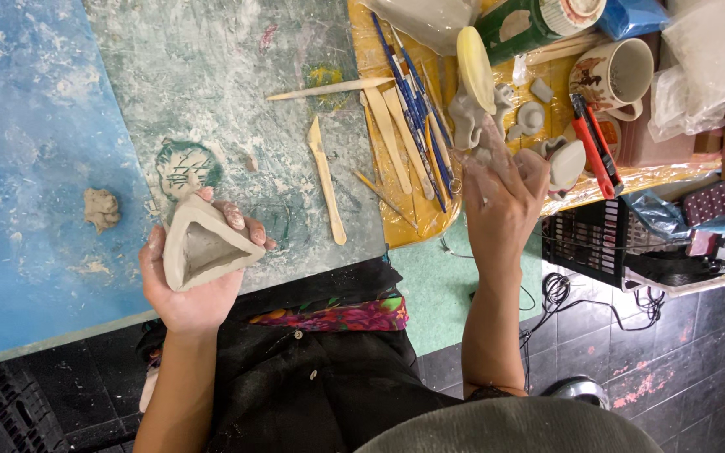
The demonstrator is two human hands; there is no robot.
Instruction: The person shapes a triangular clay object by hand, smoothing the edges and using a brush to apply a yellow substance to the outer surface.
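Carefully, over the paint-stained surface (211,75), we cradle the three-cornered clay bowl (199,247) in our left hand (186,285), fingers curled gently around its soft walls, while our right hand (501,197) pinches a small clay scrap (484,138) beside the modelling tools (413,109).

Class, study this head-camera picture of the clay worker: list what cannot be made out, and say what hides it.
- Right hand: what its fingertips pinch is blurred against the clay scraps, head view.
- Triangular clay piece: its underside is hidden by the left hand.
- Mug: its contents are too small to tell.
- Pale clay slab: cut off by the top edge.
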